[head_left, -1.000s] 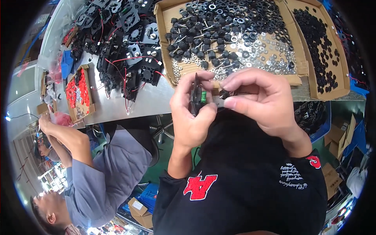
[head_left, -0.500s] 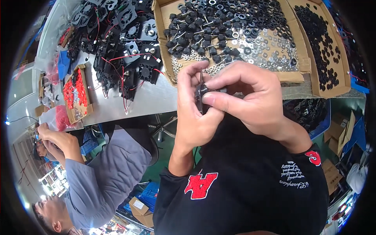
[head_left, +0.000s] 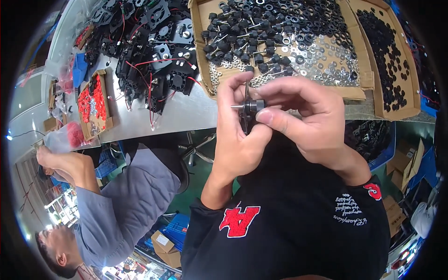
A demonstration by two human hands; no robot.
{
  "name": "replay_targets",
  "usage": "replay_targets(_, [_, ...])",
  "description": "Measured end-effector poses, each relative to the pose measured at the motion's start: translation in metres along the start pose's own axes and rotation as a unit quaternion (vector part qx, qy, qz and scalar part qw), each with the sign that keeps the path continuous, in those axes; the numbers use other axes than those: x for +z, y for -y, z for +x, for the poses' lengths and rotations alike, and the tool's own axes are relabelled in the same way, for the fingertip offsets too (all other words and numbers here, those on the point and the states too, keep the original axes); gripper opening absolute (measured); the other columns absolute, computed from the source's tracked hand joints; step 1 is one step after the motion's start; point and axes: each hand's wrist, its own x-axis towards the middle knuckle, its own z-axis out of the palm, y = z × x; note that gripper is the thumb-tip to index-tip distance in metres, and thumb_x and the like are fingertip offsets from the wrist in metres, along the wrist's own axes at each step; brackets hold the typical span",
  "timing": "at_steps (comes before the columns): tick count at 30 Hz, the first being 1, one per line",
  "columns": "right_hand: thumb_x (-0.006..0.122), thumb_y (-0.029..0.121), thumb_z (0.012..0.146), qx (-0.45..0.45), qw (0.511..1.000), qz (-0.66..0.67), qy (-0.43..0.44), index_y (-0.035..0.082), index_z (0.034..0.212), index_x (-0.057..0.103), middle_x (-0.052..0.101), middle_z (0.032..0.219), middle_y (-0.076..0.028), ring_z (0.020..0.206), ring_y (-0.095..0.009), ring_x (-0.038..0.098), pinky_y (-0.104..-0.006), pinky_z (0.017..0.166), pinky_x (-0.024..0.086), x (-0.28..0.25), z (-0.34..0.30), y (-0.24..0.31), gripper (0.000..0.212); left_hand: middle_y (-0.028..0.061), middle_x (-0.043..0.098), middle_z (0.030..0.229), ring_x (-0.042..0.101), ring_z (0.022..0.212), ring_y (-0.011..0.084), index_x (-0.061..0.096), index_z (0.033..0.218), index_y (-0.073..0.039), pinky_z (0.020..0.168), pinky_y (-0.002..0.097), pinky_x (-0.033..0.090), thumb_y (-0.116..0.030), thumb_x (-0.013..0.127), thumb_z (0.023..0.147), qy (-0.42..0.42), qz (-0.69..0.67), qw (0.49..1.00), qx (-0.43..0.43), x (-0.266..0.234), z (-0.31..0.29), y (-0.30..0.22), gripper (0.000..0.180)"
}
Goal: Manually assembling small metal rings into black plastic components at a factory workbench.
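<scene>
Screw (head_left: 236, 107) now pokes through the plate (head_left: 243, 123); knob (head_left: 257, 105) seems seated. Left hand (head_left: 237, 145) pinches plate; right hand (head_left: 311, 117) lightly pinches knob.

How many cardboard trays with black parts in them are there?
2: a large tray at top centre, and a narrower tray just right of it. Others may be hidden.

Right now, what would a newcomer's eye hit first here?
Probably the centre: the left hand grips a thin dark plate, the right hand at a black knob beside it, a metal pin jutting left. Next, red parts in a small box at left, and black fans heaped upper left.
</scene>
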Motion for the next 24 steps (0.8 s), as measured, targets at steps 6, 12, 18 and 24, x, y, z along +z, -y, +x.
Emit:
replay_targets(6, [0.070, -0.005, 0.088, 0.025, 0.999, 0.024, -0.015, -0.006, 0.122, 0.061, 0.071, 0.108, -0.014, 0.099, -0.017, 0.069, -0.0291, 0.088, 0.056, -0.002, -0.003, 0.000, 0.035, 0.0174, 0.056, 0.109, 0.059, 0.100, 0.0230, 0.030, 0.137, 0.005, 0.088, 0.0351, 0.047, 0.002, 0.062, 0.078, -0.039, 0.273, 0.958, 0.076, -0.003, -0.002, -0.001, 0.067])
replay_targets(12, [0.076, 0.005, 0.086, 0.035, 0.999, -0.018, 0.008, -0.006, 0.115, 0.068, 0.072, 0.102, -0.011, 0.093, -0.013, 0.069, -0.0273, 0.084, 0.057, -0.011, -0.005, 0.004, 0.031, 0.0281, 0.050, 0.112, 0.054, 0.103, 0.0437, 0.034, 0.133, 0.009, 0.093, 0.0473, 0.044, -0.003, 0.068, 0.071, -0.055, 0.532, 0.826, 0.177, 0.000, -0.002, -0.009, 0.072])
replay_targets(18, [0.070, 0.001, 0.090, 0.102, 0.973, 0.206, -0.005, -0.008, 0.119, 0.062, 0.070, 0.109, -0.013, 0.096, -0.014, 0.068, -0.0277, 0.087, 0.056, -0.019, -0.003, -0.007, 0.032, 0.0274, 0.051, 0.118, 0.051, 0.111, 0.0431, 0.048, 0.132, 0.008, 0.096, 0.0473, 0.043, -0.008, 0.069, 0.065, -0.072, 0.589, 0.755, 0.279, 0.007, 0.006, -0.015, 0.073])
replay_targets(24, [0.072, 0.008, 0.091, 0.062, 0.997, 0.055, -0.005, -0.004, 0.119, 0.065, 0.069, 0.107, -0.008, 0.098, -0.013, 0.064, -0.0265, 0.087, 0.052, -0.014, -0.012, -0.010, 0.031, 0.0205, 0.058, 0.100, 0.059, 0.087, 0.0395, 0.051, 0.129, 0.003, 0.078, 0.0449, 0.046, -0.016, 0.069, 0.068, -0.102, 0.552, 0.779, 0.278, 0.007, -0.002, 0.010, 0.066])
